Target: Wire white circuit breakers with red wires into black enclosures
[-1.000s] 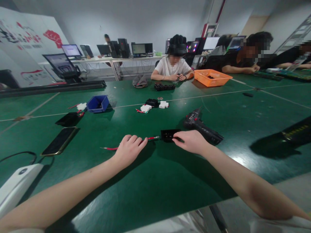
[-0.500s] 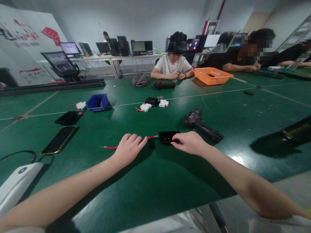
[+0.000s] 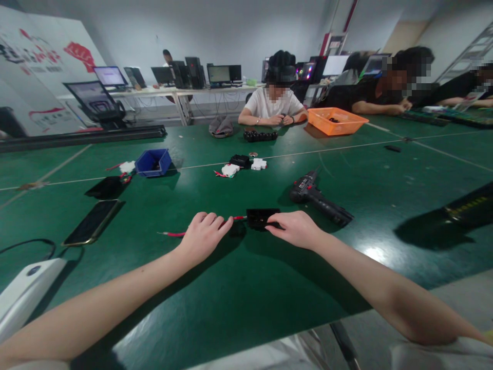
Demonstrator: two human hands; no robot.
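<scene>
My left hand (image 3: pixel 203 235) is closed on a red wire (image 3: pixel 176 235), whose bare tail sticks out to the left. The wire's other end points right and reaches the left side of a small black box (image 3: pixel 257 218); whether it has entered the box I cannot tell. My right hand (image 3: pixel 295 229) pinches the right part of that box between thumb and fingers. The box's open side faces me, with small shiny metal bits inside. Just beyond my right hand, a black cordless screwdriver (image 3: pixel 321 200) lies on the green table (image 3: pixel 215 308).
White connectors (image 3: pixel 230 170) and a black block (image 3: pixel 240 161) lie ahead. To the left are a blue bin (image 3: pixel 153 163), a phone (image 3: pixel 92 222) and a white device (image 3: pixel 31 293). A dark cylinder (image 3: pixel 472 208) lies right. Across the table, a person (image 3: pixel 273 103) sits near an orange basket (image 3: pixel 337 123).
My right hand has moved slightly left with the black box, bringing it closer to the wire's end. My left hand has stayed nearly in place.
</scene>
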